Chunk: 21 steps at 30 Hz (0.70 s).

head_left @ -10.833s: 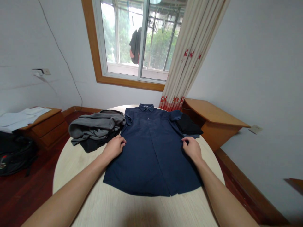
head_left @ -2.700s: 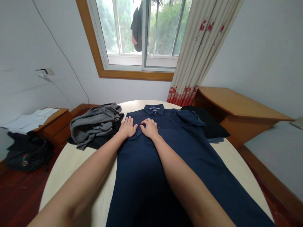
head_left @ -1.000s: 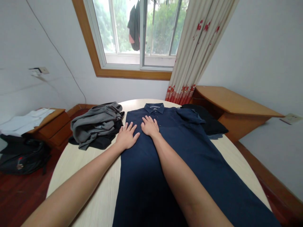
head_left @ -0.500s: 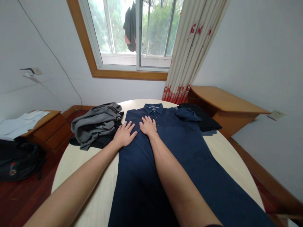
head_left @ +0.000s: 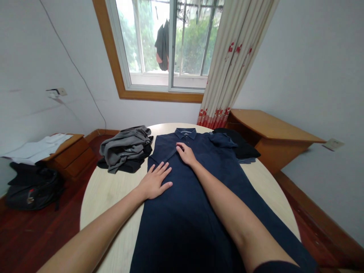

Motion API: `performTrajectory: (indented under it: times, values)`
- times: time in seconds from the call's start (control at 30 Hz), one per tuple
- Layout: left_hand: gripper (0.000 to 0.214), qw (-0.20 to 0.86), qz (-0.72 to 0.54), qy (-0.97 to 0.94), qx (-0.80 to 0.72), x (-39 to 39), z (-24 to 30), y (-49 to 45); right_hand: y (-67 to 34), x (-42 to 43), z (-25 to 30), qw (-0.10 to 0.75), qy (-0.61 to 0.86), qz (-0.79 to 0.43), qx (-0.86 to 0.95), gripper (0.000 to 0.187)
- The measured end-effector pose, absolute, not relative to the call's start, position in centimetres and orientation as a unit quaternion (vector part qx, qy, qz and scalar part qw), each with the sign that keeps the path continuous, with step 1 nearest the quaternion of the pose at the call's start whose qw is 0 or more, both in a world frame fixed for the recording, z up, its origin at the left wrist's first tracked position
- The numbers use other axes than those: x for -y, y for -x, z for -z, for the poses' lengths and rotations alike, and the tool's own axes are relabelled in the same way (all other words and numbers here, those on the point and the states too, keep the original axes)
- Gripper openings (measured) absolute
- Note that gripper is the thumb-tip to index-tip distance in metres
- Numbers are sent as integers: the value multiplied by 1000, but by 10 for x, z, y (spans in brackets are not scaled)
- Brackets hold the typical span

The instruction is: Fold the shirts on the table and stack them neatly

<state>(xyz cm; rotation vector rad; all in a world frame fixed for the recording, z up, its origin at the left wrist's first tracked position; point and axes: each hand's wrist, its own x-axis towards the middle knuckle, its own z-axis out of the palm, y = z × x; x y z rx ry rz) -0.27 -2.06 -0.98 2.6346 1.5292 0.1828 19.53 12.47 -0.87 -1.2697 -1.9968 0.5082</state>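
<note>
A dark navy polo shirt [head_left: 182, 197] lies spread out on the round table, its collar at the far side. My left hand [head_left: 155, 184] rests flat on the shirt's left side, fingers spread. On the upper chest, my right hand [head_left: 186, 153] has its fingers drawn together at the edge of a folded-over part of the shirt, the left sleeve [head_left: 165, 153]. The fingertips are partly hidden, but they seem to pinch the cloth. The right sleeve [head_left: 223, 140] lies folded inward on the opposite side.
Rumpled grey and black clothes [head_left: 126, 148] lie on the table's left. Dark folded clothes [head_left: 244, 146] sit at the right, partly under the shirt. The pale round table [head_left: 108, 193] stands before a window and a curtain [head_left: 227, 68]. A wooden desk [head_left: 278, 125] is at the right.
My right hand has gone from lying flat to fingers drawn together on the chest. My left hand has moved nearer along the shirt's side. The left sleeve area now shows a fold.
</note>
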Motion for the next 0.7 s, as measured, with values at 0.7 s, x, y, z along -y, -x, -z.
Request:
performTrajectory:
  times: [0.7]
  values:
    - [71, 57, -20, -858, -511, 44, 2, 7, -330, -86, 16, 172, 612, -56, 770, 47]
